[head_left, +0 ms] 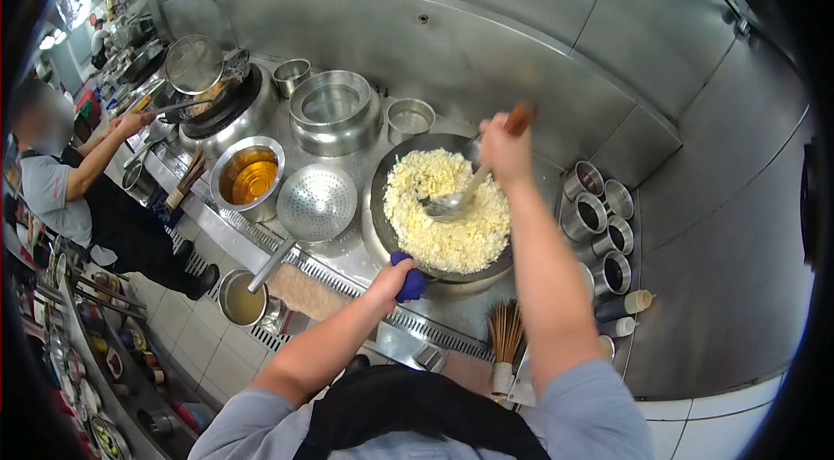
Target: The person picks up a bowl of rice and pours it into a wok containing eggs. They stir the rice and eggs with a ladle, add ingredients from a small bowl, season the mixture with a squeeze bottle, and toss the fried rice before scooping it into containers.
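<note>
A large wok [380, 225] sits on the burner in front of me, filled with pale rice mixed with yellow egg-like bits [426, 247]. My right hand [506, 152] is closed around the handle of a metal ladle [447, 206]; its wooden end sticks up above my fist. The ladle's bowl rests in the rice, near the middle. At the wok's near-left edge, my left hand [387, 283] grips a folded purple-blue cloth [408, 279] against the rim. Whatever part of the wok lies under the cloth is hidden.
Left of the wok are a perforated strainer [317, 202], a pot of amber liquid [248, 178] and a steel pot [335, 108]. Several steel canisters [584, 217] line the right side, near a bamboo brush [504, 330]. A co-worker [78, 186] stands at another wok, far left.
</note>
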`<state>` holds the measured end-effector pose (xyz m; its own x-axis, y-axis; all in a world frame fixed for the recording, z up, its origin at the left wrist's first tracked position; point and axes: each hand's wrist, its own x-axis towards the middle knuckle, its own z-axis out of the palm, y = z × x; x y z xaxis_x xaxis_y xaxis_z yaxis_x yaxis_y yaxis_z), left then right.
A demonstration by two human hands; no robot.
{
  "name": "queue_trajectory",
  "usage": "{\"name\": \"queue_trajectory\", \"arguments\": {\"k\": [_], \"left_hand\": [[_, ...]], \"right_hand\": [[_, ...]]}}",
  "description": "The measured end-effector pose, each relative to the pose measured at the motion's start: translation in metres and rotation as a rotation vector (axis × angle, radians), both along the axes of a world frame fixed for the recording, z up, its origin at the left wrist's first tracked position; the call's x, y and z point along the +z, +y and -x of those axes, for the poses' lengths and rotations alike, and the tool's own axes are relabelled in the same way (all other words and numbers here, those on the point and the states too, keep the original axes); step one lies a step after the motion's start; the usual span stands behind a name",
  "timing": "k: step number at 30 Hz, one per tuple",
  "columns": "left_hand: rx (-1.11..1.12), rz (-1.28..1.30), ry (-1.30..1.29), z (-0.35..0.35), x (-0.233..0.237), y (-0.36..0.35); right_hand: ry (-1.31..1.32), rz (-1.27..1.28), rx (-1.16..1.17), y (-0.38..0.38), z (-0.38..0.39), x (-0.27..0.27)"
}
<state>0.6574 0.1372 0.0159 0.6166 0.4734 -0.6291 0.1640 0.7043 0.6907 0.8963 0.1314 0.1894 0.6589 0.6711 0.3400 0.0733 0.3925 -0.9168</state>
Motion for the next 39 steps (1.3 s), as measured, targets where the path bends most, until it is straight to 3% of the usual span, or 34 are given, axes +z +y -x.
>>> {"name": "queue_trajectory", "arguments": {"k": [2, 4, 6, 8, 10, 12, 14, 16, 18, 20, 22, 25, 28, 30, 31, 34, 36, 38, 39], "left_hand": [[-0.016, -0.017, -0.021, -0.001, 0.001, 0.004], [0.003, 0.006, -0.049, -0.005, -0.013, 0.006], [0.026, 0.035, -0.066, -0.003, -0.018, 0.005], [-0.065, 0.001, -0.052, -0.002, -0.007, 0.006], [-0.054, -0.007, -0.055, -0.006, 0.0, 0.009], [-0.058, -0.004, -0.027, -0.002, -0.001, 0.005], [-0.055, -0.002, -0.02, -0.003, -0.003, 0.006], [-0.064, 0.01, -0.022, -0.003, -0.007, 0.005], [-0.085, 0.004, -0.036, -0.003, -0.007, 0.006], [-0.097, -0.011, 0.002, -0.003, -0.006, 0.008], [-0.1, -0.016, 0.01, 0.001, -0.005, 0.006], [-0.096, 0.031, -0.009, -0.003, -0.006, 0.009], [-0.088, 0.109, 0.003, 0.006, -0.002, 0.005], [-0.086, 0.116, -0.005, 0.004, 0.002, 0.006], [-0.086, 0.102, -0.027, 0.004, 0.0, 0.006], [-0.053, 0.057, -0.024, 0.004, -0.002, 0.003], [-0.028, 0.057, -0.023, 0.002, 0.0, 0.004], [-0.021, 0.076, -0.025, 0.0, -0.007, 0.006], [-0.027, 0.088, -0.036, 0.0, -0.008, 0.006]], "right_hand": [[0.068, 0.067, -0.072, -0.018, -0.001, 0.068], [0.108, -0.094, -0.16, -0.051, -0.018, 0.093], [0.064, -0.274, -0.425, -0.082, -0.047, 0.066], [0.183, -0.221, -0.567, -0.068, -0.047, 0.007], [0.281, -0.191, -0.475, -0.06, -0.042, 0.021], [0.312, -0.106, -0.24, -0.066, -0.048, 0.054], [0.279, -0.115, -0.161, -0.07, -0.019, 0.085], [0.135, -0.24, -0.016, -0.073, 0.026, 0.083], [0.242, -0.064, -0.05, -0.037, 0.047, 0.013], [0.038, 0.005, -0.056, -0.013, 0.039, -0.007], [0.016, 0.091, -0.109, 0.002, 0.019, 0.031], [0.056, 0.003, -0.221, -0.017, 0.021, 0.105], [0.037, -0.279, -0.33, -0.028, -0.013, 0.078], [0.242, -0.116, -0.409, -0.006, -0.016, 0.009], [0.233, -0.093, -0.281, -0.009, -0.021, 0.012], [0.245, -0.018, -0.206, -0.022, -0.044, 0.063], [0.174, -0.172, -0.352, -0.038, -0.049, 0.087], [0.196, -0.389, -0.448, -0.057, -0.062, 0.073], [0.23, -0.345, -0.613, -0.05, -0.067, 0.049]]}}
